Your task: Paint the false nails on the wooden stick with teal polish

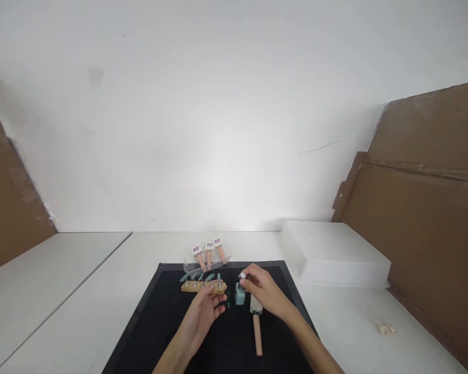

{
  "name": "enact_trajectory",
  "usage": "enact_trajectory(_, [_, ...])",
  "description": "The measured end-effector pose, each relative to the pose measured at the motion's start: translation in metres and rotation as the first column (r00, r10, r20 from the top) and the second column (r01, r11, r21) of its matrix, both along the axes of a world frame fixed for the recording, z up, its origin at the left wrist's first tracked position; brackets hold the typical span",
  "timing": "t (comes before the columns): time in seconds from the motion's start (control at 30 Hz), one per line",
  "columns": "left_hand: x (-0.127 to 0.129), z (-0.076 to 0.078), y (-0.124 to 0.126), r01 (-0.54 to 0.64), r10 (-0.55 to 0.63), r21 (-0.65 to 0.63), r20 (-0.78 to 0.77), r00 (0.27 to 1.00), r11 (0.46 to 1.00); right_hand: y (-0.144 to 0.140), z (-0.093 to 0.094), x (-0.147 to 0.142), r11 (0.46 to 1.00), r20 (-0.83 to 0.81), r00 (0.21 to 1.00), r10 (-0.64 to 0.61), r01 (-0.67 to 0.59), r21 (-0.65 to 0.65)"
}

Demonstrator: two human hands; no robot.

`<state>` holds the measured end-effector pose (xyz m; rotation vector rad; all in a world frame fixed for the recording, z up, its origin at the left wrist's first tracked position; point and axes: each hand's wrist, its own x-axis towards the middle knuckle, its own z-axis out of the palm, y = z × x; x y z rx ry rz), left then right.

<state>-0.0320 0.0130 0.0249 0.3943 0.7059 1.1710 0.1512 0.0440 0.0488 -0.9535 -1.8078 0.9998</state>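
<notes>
My left hand [206, 311] pinches the right end of a narrow wooden strip [190, 286] between thumb and fingers. Along the strip stand several small metal clips, each bearing a teal, leaf-shaped piece that looks like a nail tip [210, 277]. My right hand [263, 288] is closed, thumb against fingers, on a small white-topped piece [242, 276], apparently a cap. Directly below it a small teal bottle [239, 295] stands on the black mat. Whether a brush links cap and bottle is hard to make out. A square-bodied bottle with a long pink handle [257, 335] lies partly under my right hand.
Behind the strip, a clear tray [226, 259] holds three pink-handled pieces [209, 254] with white labelled ends. The black mat [148, 332] covers the middle of the white table. A white box [335, 254] and small pale rings [386, 329] are at right; cardboard walls [421, 208] flank the table.
</notes>
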Motion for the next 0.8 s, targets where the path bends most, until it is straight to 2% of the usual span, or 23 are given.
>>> enact_trajectory(0.2, [0.007,-0.005,0.0,-0.073,0.071,-0.041,-0.041,0.997,0.997,-0.012,0.006,0.002,0.995,-0.127,0.99,0.055,-0.065,-0.073])
enact_trajectory(0.33, [0.011,-0.002,-0.001,-0.08,0.079,-0.059,-0.022,0.997,0.995,-0.019,0.011,0.001,0.989,-0.218,0.974,0.065,-0.092,-0.114])
enact_trajectory(0.47, [0.015,0.002,-0.008,-0.051,0.048,-0.06,-0.044,0.998,0.997,-0.029,0.008,-0.013,0.98,-0.348,0.932,0.105,-0.156,-0.122])
enact_trajectory(0.53, [0.017,0.004,-0.012,-0.045,0.042,-0.056,-0.053,0.998,0.997,-0.034,0.006,-0.022,0.982,-0.359,0.926,0.115,-0.161,-0.099])
enact_trajectory(0.63, [0.021,0.006,-0.017,-0.09,0.086,-0.041,-0.078,0.993,0.995,-0.039,0.003,-0.032,0.993,-0.354,0.934,0.051,-0.086,-0.083])
enact_trajectory(0.8, [0.025,0.006,-0.018,-0.238,0.239,0.033,-0.255,0.937,0.971,-0.044,-0.001,-0.036,0.996,-0.288,0.957,0.018,-0.043,-0.08])
